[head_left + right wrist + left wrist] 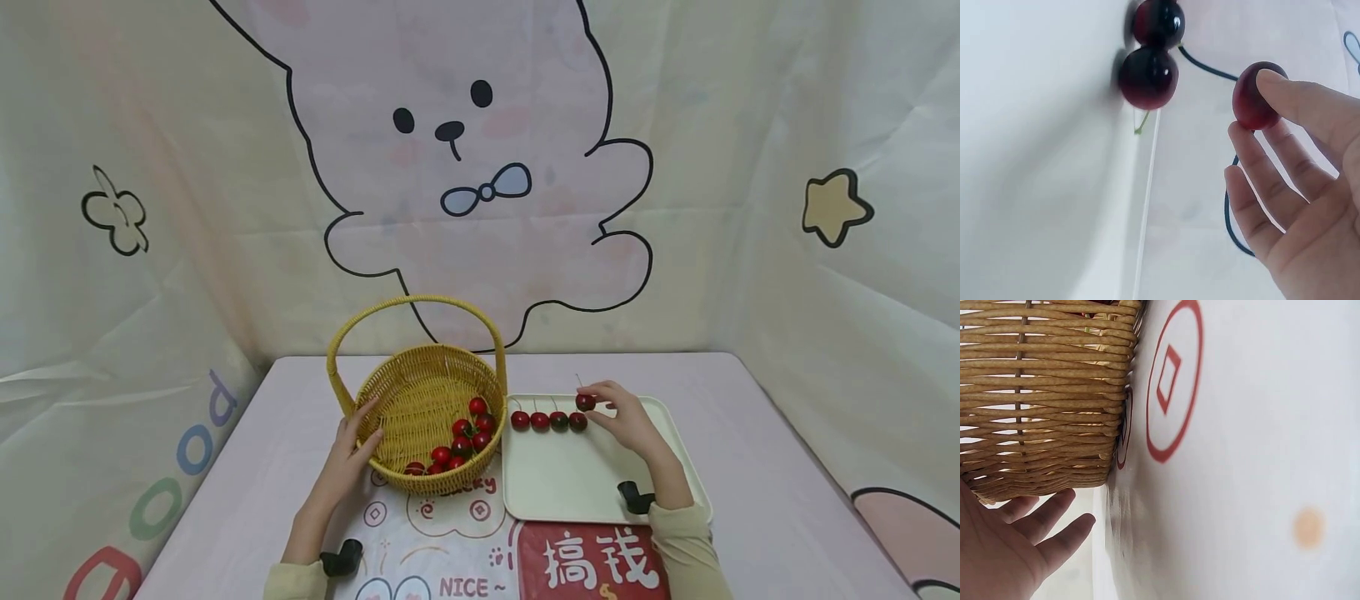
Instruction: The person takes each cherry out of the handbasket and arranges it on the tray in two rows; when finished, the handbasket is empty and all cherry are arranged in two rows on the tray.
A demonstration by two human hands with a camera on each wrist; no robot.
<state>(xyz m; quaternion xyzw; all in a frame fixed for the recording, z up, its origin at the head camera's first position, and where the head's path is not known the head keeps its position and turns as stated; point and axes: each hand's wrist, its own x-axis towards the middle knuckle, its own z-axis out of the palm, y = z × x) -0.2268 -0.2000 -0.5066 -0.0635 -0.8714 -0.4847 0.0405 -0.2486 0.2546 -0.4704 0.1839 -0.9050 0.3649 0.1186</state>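
My right hand [630, 425] pinches a dark red cherry [586, 402] between thumb and fingertips, its stem pointing up. In the right wrist view this cherry [1259, 95] is held apart from two dark cherries [1149, 77]. Below and left of it, several cherries [539, 422] stand in a row along the far side of a white tray [585, 487]. With my left hand [347, 462] I hold the near-left rim of a yellow wicker basket [405, 408]; in the left wrist view, fingers [1063, 540] show beside its woven wall [1041, 400].
Several red cherries [461, 446] lie in the right part of the basket, whose tall handle [420, 298] arches above it. A printed mat [450, 550] lies under the basket and in front of the tray. Cartoon-printed cloth [690, 275] hangs behind and beside the table.
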